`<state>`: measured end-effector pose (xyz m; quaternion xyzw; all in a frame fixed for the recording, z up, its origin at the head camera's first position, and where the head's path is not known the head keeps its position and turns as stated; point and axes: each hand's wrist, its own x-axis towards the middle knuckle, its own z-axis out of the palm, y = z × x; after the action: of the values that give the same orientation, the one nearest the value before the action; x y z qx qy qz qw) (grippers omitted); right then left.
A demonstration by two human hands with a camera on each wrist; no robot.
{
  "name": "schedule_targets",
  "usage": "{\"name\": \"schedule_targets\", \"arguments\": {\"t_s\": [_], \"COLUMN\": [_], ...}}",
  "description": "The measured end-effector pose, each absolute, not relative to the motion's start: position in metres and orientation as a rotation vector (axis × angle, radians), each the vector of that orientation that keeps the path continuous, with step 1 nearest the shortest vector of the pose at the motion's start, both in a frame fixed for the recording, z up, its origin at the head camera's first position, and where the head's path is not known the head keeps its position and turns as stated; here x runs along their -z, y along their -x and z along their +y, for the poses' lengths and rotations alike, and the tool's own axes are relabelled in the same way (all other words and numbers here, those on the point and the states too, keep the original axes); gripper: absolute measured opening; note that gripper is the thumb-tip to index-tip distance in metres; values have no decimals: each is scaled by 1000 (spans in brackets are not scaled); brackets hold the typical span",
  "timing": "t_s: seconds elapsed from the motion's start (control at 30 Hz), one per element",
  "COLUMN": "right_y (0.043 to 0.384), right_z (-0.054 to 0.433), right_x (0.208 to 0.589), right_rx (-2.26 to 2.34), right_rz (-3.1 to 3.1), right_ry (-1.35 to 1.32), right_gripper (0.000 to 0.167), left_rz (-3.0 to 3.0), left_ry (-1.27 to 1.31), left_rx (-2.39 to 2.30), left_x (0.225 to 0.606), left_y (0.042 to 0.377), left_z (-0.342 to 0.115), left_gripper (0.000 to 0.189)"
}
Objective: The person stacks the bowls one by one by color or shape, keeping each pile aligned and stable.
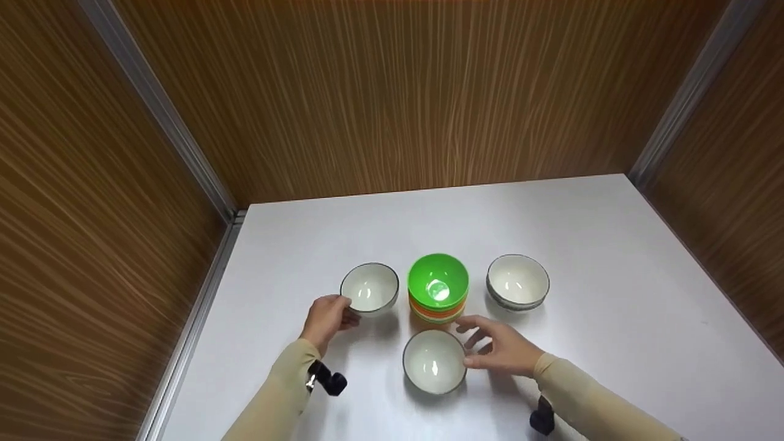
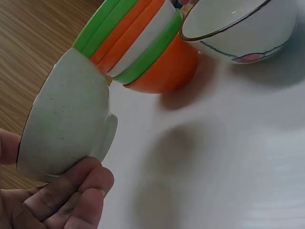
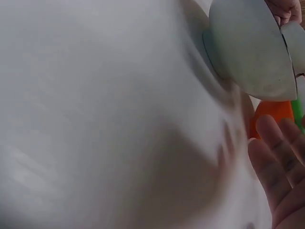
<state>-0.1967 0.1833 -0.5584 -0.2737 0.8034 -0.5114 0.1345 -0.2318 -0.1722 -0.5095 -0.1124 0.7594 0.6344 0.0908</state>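
Note:
My left hand (image 1: 327, 320) grips a white dark-rimmed bowl (image 1: 369, 285), its thumb at the rim and its fingers curled beneath. The left wrist view shows this bowl (image 2: 64, 114) held above the table. A second white bowl (image 1: 433, 361) stands on the table in front, with a coloured pattern on its outside in the left wrist view. Beside its right edge is my right hand (image 1: 503, 349), fingers spread and holding nothing. In the right wrist view the fingers (image 3: 276, 162) are apart from the bowl. Between and behind the hands rises a stack of green, orange and white bowls (image 1: 438, 278).
To the right of the coloured stack stand nested white bowls (image 1: 518, 282). Everything is on a white table (image 1: 294, 233), enclosed by wood-grain panels (image 1: 392, 98) at the back and both sides.

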Motion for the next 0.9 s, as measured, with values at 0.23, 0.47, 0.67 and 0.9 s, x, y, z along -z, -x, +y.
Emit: {"name": "schedule_targets", "arguments": {"t_s": [0.23,0.47,0.67,0.9], "right_y": [195,193,194,189], "right_z": [180,174,172,170], "right_x": [542,536,538,543], "right_rx": [1380,1314,1302,1302], "right_rz": [2451,2478,2498,2541], "right_ry": [983,1102,1129,1156], "right_gripper": [76,85,88,89], "left_rz": [2303,2243,2244,2259], "left_ry": [122,-100,-198,-302], "left_rx": [-1727,-1646,-1571,-1506], "left_x": [496,495,500,505], "left_y": [205,189,187,181], "left_z": [-178,-161,-140,-125], "left_gripper": [29,33,34,30]}}
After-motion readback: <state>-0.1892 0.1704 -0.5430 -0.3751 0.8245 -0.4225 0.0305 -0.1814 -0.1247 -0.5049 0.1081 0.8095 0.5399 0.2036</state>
